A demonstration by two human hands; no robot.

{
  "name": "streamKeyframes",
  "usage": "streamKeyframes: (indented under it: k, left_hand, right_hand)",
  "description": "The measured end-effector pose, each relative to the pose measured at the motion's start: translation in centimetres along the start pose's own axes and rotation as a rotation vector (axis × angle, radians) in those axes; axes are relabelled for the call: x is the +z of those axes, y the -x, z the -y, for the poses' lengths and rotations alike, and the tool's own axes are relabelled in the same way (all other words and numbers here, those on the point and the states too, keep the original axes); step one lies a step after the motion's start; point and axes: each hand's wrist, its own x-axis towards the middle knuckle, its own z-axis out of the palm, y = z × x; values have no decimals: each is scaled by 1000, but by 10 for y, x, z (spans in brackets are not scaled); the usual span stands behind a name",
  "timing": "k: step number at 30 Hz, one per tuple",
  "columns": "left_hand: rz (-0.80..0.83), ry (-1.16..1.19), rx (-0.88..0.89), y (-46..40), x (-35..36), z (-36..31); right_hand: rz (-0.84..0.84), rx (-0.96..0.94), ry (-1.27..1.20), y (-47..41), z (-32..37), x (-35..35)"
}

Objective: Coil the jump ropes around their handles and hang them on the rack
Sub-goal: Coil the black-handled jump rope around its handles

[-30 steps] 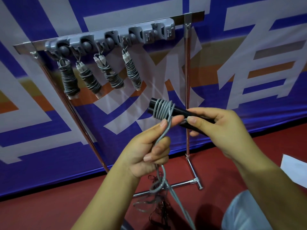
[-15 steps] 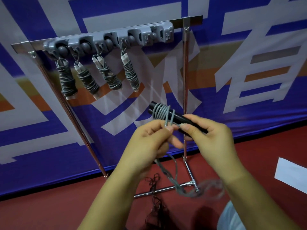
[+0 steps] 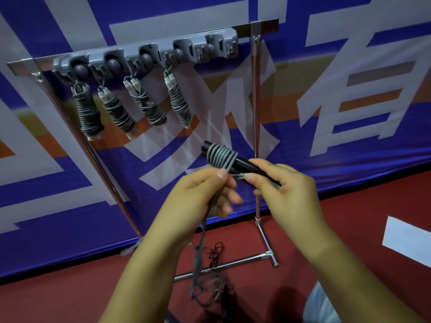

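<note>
Four coiled ropes (image 3: 130, 108) already hang on the rack (image 3: 144, 59), leaving its right-hand hooks free. Right hand (image 3: 286, 190) grips the black handles (image 3: 242, 164) steady; left hand (image 3: 200, 197) pinches the grey rope (image 3: 220, 157), feeding turns under tension.

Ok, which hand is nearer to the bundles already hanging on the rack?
Left. The left hand sits below and to the right of the hanging bundles, pinching the grey rope. The right hand grips the black handle farther right.
</note>
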Motion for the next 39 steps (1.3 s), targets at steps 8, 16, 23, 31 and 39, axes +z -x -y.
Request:
streamKeyframes:
  k: [8,16,23,31,39]
  left_hand:
    - [6,213,38,1,-14,21]
    - [89,350,-169,3,-22,17]
    - [157,361,-105,6,-33,18]
    - [143,-25,-4,2,-38,22]
    - [298,-347,253,5,-29,18]
  right_hand:
    - [78,288,-436,-5,7,-7]
    - [129,405,-641,-6,7,-7]
    - [260,446,-702,-9,10,-18]
    - [501,395,-726,-20,2,-26]
    - [904,294,-661,-32,6,-47]
